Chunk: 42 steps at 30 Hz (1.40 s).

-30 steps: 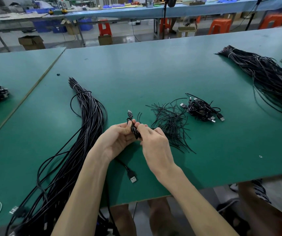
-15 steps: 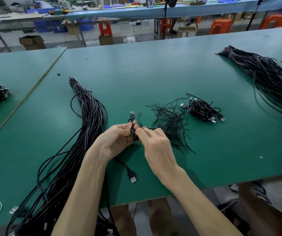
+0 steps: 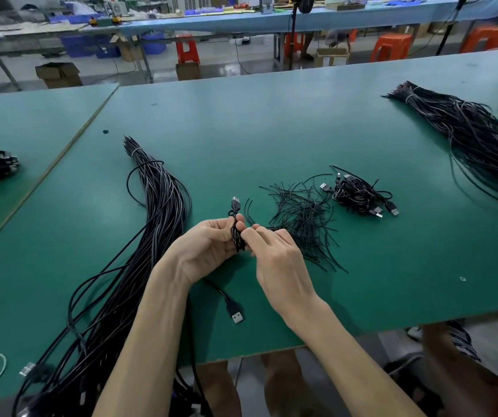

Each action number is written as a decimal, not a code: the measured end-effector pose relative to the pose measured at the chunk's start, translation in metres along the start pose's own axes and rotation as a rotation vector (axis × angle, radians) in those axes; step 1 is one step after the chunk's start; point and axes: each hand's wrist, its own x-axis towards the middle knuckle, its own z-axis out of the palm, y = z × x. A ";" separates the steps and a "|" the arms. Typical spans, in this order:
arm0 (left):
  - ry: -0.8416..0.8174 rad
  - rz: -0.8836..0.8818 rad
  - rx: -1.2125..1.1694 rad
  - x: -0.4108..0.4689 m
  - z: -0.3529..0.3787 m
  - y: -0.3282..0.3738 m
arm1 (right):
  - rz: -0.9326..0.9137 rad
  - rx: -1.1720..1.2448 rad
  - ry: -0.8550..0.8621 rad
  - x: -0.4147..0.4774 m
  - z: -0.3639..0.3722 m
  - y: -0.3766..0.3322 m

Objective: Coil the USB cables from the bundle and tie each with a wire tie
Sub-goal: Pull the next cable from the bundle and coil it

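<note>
**q:** so where was the cable at that point? on the table or in hand?

**a:** in hand. the small coiled usb cable (image 3: 237,237) was held upright just above the green table (image 3: 241,130), between both hands. the left hand (image 3: 208,245) had its fingers curled round the coil from the left, and the right hand (image 3: 275,257) pinched it from the other side with thumb and fingertips. one usb plug (image 3: 235,203) stuck up out of the top.

**q:** was the tie on it?

**a:** couldn't tell tbh, there was a little black loop just under that plug but it was too small to call. the pile of wire ties (image 3: 299,215) lay just right of the hands, touching nothing they held.

**q:** and the rest?

**a:** the big cable bundle (image 3: 157,224) ran along the left, from mid-table to the near edge. a second plug (image 3: 237,316) lay flat on the table below the left wrist, its lead going under that hand. a heap of coiled cables (image 3: 359,194) sat just past the ties, and another long bundle (image 3: 476,136) lay far right, well apart.
</note>
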 end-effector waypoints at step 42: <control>0.124 0.176 0.380 0.002 0.000 -0.006 | 0.248 -0.040 -0.006 0.006 -0.006 -0.006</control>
